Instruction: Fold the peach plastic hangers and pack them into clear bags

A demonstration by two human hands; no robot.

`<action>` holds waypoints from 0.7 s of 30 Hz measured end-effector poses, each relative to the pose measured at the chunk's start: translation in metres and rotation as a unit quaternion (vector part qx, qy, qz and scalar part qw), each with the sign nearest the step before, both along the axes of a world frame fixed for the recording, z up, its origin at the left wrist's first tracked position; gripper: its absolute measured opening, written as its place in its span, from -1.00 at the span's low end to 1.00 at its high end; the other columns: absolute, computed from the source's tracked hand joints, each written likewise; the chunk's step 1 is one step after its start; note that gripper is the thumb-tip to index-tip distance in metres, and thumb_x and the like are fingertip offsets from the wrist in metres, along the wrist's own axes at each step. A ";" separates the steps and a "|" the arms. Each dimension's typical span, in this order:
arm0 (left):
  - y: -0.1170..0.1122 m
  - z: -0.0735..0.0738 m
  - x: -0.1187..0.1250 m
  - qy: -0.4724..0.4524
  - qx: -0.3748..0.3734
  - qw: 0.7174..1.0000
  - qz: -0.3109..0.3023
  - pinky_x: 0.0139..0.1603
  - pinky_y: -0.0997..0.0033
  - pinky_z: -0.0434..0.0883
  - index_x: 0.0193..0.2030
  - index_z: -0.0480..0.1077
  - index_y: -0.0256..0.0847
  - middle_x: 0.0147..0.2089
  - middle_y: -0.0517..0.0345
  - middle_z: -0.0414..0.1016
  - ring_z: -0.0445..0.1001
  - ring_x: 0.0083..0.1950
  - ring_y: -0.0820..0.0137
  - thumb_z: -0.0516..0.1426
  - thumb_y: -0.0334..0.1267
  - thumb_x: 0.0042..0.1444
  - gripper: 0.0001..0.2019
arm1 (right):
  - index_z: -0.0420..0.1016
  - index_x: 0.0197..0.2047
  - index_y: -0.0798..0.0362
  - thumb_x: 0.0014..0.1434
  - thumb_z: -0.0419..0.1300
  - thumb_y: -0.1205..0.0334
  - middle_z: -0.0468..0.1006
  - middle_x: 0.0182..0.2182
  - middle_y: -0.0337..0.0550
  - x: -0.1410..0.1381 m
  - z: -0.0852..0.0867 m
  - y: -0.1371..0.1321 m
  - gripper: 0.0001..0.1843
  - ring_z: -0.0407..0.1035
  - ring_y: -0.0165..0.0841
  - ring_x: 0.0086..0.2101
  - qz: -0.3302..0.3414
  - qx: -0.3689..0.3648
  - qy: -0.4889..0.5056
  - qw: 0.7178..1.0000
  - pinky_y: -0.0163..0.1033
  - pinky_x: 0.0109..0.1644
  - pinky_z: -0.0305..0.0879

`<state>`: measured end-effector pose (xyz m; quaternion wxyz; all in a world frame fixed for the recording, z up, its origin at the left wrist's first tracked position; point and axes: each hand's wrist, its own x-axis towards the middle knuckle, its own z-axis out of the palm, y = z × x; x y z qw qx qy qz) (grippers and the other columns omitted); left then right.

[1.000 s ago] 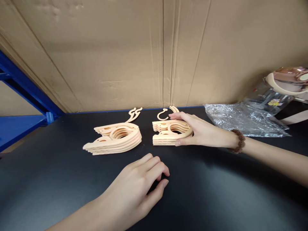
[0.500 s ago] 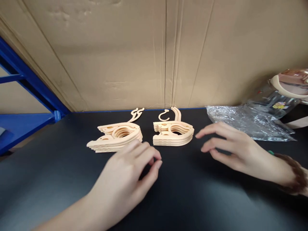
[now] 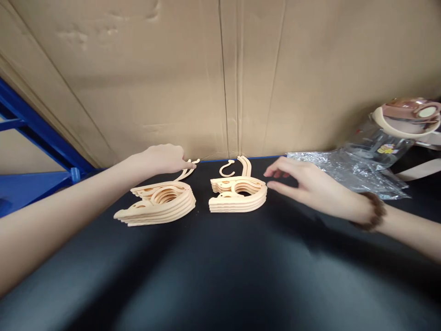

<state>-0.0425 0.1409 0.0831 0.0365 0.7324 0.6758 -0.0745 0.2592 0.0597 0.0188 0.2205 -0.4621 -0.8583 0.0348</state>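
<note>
Two stacks of cream folding clothes hangers lie on the black table. My left hand (image 3: 167, 158) is at the back of the left hanger stack (image 3: 172, 209), its curled fingers pinching at the upright hooks (image 3: 186, 174); part of the grip is hidden. My right hand (image 3: 303, 181) hovers at the right end of the right hanger stack (image 3: 237, 204). Its fingers are bent, with the thumb apart from them and nothing between. Whether the thumb touches the stack I cannot tell. One hook (image 3: 226, 169) of the right stack points left; others stand together at its back (image 3: 245, 166).
A cardboard wall (image 3: 165, 82) rises behind the black table (image 3: 220, 276). At the right, crumpled clear plastic (image 3: 372, 181) lies beside a clear bottle with a brown lid (image 3: 406, 110). A blue metal frame (image 3: 44, 124) stands at the left.
My left hand has moved from in front of the stacks to the hooks at the back of the left one. My right hand has come closer to the right stack. The view has shifted slightly.
</note>
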 end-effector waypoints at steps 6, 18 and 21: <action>0.014 -0.012 0.019 0.074 -0.060 0.995 0.025 0.01 0.10 0.51 0.12 0.39 -0.20 0.13 0.00 0.45 0.51 0.02 0.22 0.16 -0.14 0.34 -0.70 | 0.47 -0.07 0.07 0.35 0.05 -0.12 0.62 -0.28 -0.03 -0.027 -0.001 0.063 -0.58 0.54 -0.14 -0.25 -0.099 -0.052 -0.085 0.990 -0.09 -0.19 0.40; 0.017 -0.022 0.030 0.038 -0.062 0.997 -0.013 0.00 0.07 0.51 0.15 0.37 -0.23 0.14 -0.03 0.44 0.51 0.03 0.20 0.18 -0.17 0.33 -0.68 | 0.40 0.15 0.07 0.33 0.20 0.11 0.48 0.07 -0.03 -0.044 -0.007 0.090 -0.62 0.46 -0.21 -0.05 -0.156 -0.095 -0.143 0.973 0.02 -0.02 0.46; 0.016 -0.021 0.035 0.029 -0.086 0.996 -0.005 0.01 0.08 0.51 0.14 0.38 -0.22 0.14 -0.02 0.44 0.51 0.04 0.19 0.17 -0.16 0.33 -0.69 | 0.40 0.15 0.07 0.33 0.20 0.11 0.48 0.07 -0.03 -0.033 -0.008 0.088 -0.62 0.46 -0.21 -0.05 -0.154 -0.098 -0.129 0.975 0.02 -0.01 0.46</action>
